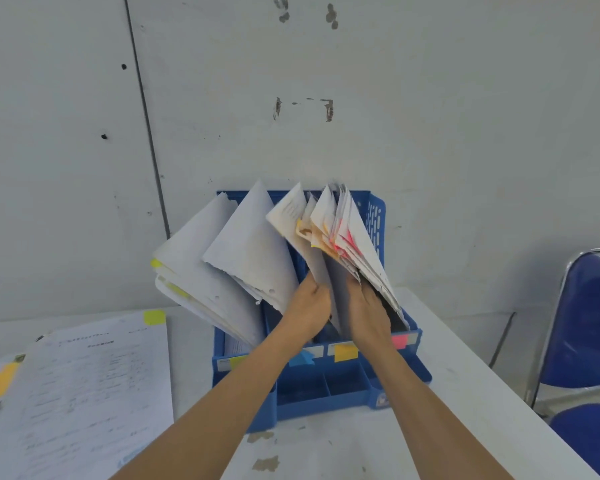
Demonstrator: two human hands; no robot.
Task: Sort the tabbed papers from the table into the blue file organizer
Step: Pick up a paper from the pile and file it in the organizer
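The organizer (326, 400) stands on the table (464, 410) by the wall (430, 133), papers (94, 393) lying to its left (chair (593, 323) at right).

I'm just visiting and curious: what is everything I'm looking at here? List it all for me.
blue file organizer: one, blue, on the table by the wall.
filed papers: several bundles, white with yellow, orange and pink tabs, leaning in the organizer.
slot labels: four, yellow, blue, orange and pink, along the organizer's front.
loose papers: two stacks, white, one with a yellow-green tab and one with an orange tab, on the table at the left.
table: one, white, scuffed.
chair: one, blue with a metal frame, right of the table.
wall: grey, marked, behind the table.
left hand: grips the filed papers.
right hand: grips the filed papers beside it.
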